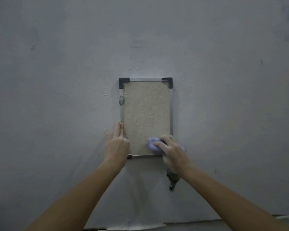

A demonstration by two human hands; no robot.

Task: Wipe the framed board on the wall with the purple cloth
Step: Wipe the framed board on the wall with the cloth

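A framed board (146, 112) with a beige rough face, a thin metal frame and black corner caps hangs upright on the grey wall. My right hand (171, 151) holds a bunched purple cloth (153, 144) pressed against the board's lower right part; the fingers cover most of the cloth and the lower right corner. My left hand (118, 141) lies flat with straight fingers against the lower left edge of the frame. A small metal hanger tab (121, 100) sits on the frame's left side.
The grey wall (57, 97) surrounds the board, bare apart from scuffs. A dark damaged patch (173, 180) in the plaster lies just below the board's lower right corner. The floor line shows at the bottom edge.
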